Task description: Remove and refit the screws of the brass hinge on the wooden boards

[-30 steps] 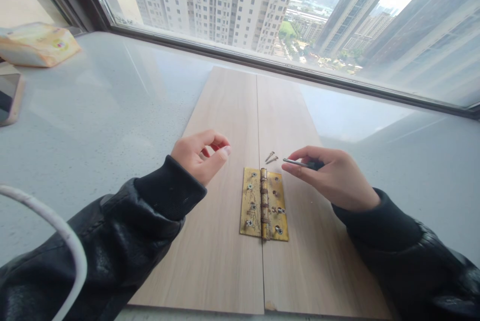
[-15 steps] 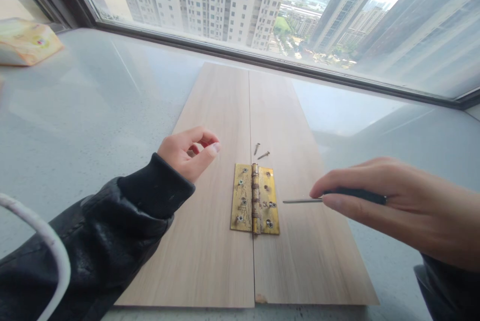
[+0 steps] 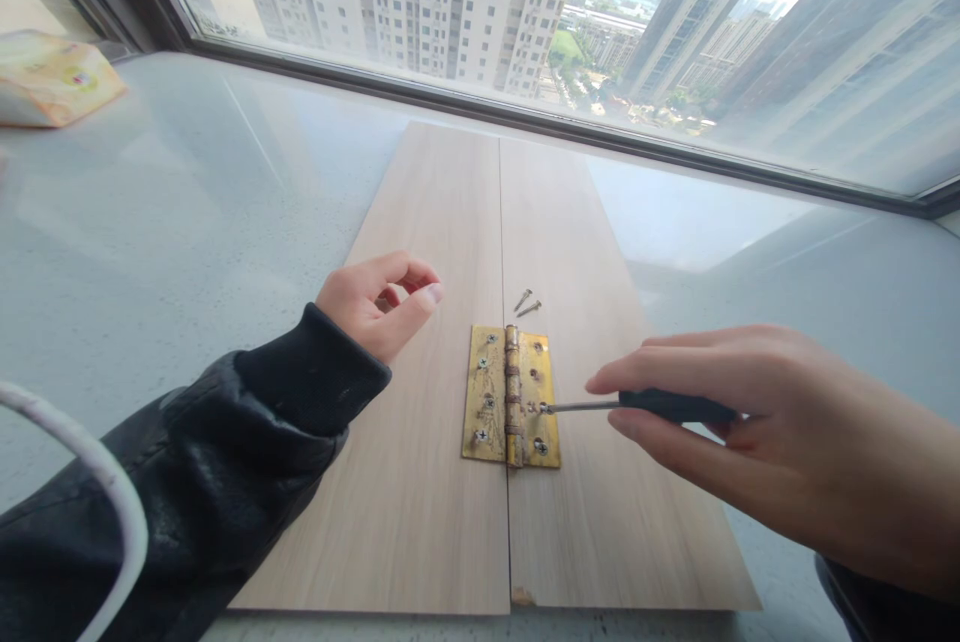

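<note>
My right hand (image 3: 720,412) grips a screwdriver (image 3: 667,406) by its dark handle, thumb below and fingers above. The thin shaft points left, and its tip meets a screw (image 3: 545,409) in the right leaf of a worn brass hinge (image 3: 511,397). The hinge lies flat across the seam of two pale wooden boards (image 3: 405,522). Several screws sit in its left leaf; another screw (image 3: 541,446) is low in the right leaf. Two loose screws (image 3: 528,306) lie just beyond the hinge. Loosely curled, my left hand (image 3: 379,302) rests over the left board, thumb near index finger, with nothing visible in it.
The boards lie on a glossy pale countertop (image 3: 187,222) below a dark-framed window (image 3: 450,107). A yellowish soft packet (image 3: 60,77) sits at the far left. A white cable (image 3: 124,512) curves past my left sleeve.
My right hand has moved left, bringing the screwdriver tip from beside the hinge onto the screw in its right leaf. One loose screw has shifted closer to the other. My left hand stays put.
</note>
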{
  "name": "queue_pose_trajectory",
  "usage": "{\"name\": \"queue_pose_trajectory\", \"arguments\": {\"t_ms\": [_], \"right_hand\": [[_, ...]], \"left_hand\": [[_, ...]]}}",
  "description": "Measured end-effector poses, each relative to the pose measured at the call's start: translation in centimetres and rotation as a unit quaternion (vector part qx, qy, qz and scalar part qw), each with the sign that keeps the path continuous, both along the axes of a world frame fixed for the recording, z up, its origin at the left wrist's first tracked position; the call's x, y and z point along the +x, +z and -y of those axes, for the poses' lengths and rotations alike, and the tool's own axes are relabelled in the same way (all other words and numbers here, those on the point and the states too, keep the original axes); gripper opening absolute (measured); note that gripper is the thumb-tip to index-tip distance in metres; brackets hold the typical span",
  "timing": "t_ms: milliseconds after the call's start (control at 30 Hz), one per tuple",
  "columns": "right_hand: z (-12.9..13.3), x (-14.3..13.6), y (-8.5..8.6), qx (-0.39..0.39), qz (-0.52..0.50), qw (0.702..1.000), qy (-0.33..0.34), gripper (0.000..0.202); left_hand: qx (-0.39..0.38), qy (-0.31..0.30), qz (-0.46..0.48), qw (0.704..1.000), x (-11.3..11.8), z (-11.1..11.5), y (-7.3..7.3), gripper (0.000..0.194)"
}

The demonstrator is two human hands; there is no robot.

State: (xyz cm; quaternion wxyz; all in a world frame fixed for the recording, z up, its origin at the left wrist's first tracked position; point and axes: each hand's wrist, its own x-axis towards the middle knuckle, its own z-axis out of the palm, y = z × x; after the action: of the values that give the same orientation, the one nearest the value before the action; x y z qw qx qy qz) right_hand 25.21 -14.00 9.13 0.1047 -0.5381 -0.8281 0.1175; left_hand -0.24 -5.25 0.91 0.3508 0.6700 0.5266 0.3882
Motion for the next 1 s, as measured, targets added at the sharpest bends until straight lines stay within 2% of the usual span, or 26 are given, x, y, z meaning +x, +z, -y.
{"name": "queue_pose_trajectory", "arguments": {"t_ms": [100, 233, 367, 500, 733, 833, 1000], "right_hand": [[0.3, -0.7, -0.1, 0.082, 0.036, 0.996, 0.014, 0.016], [0.9, -1.3, -0.3, 0.144, 0.089, 0.985, 0.023, 0.034], [1.3, -1.7, -0.5, 0.157, 0.121, 0.98, 0.011, 0.035], [1.4, -2.3, -0.5, 0.156, 0.105, 0.981, 0.056, 0.022], [1.2, -1.9, -0.4, 0.092, 0.086, 0.987, 0.102, 0.013], [0.9, -2.1, -0.5, 0.131, 0.068, 0.983, 0.113, 0.017], [0.5, -2.9, -0.7, 0.201, 0.098, 0.973, 0.063, 0.025]], "left_hand": [[-0.001, -0.002, -0.002, 1.0, 0.0, 0.0, 0.0, 0.018], [-0.012, -0.005, 0.0, 1.0, -0.1, -0.1, 0.0, 0.019], [-0.013, -0.008, -0.005, 1.0, -0.1, -0.1, 0.0, 0.02], [-0.007, -0.011, -0.01, 1.0, -0.2, -0.1, 0.0, 0.019], [-0.001, -0.013, -0.006, 1.0, -0.1, -0.1, 0.0, 0.02], [0.0, -0.013, -0.007, 1.0, -0.1, -0.1, -0.1, 0.02], [0.003, -0.016, -0.007, 1.0, -0.1, -0.1, -0.1, 0.019]]}}
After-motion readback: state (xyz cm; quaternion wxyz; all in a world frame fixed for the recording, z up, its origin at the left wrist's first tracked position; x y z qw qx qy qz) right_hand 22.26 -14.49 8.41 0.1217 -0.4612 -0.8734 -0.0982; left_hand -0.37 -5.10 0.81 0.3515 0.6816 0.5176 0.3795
